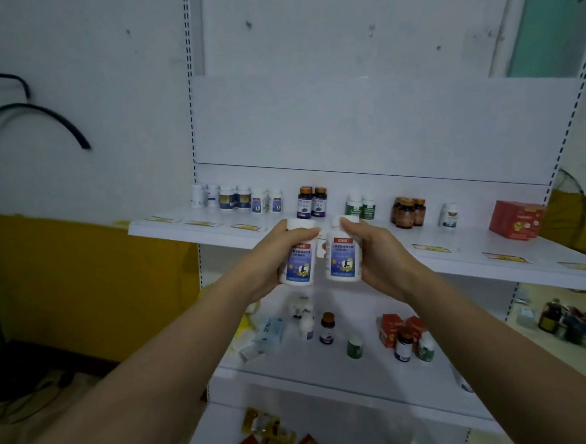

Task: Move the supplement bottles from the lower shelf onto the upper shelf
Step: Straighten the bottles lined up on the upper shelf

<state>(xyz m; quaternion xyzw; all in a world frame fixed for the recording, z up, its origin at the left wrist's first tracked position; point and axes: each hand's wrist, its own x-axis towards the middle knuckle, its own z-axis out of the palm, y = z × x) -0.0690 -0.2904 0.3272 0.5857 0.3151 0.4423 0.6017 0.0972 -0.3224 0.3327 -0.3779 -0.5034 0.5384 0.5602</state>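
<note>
**Bottles gripped in front of upper shelf (471, 245)**

Two white, blue-labelled supplement bottles are held upright, side by side, just before the upper shelf's front edge. The left bottle (299, 267) is clasped by the left hand (269, 257), with fingers curled over its cap. The right bottle (343, 261) is clasped likewise by the right hand (377, 252). More shelved bottles (312, 201) are lined along the upper shelf's back. A few bottles and red boxes (390, 329) are seen on the lower shelf (310, 365).

White, blue-labelled left bottle (299, 262) and right bottle (342, 258) are upright, nearly touching, midair.
</note>
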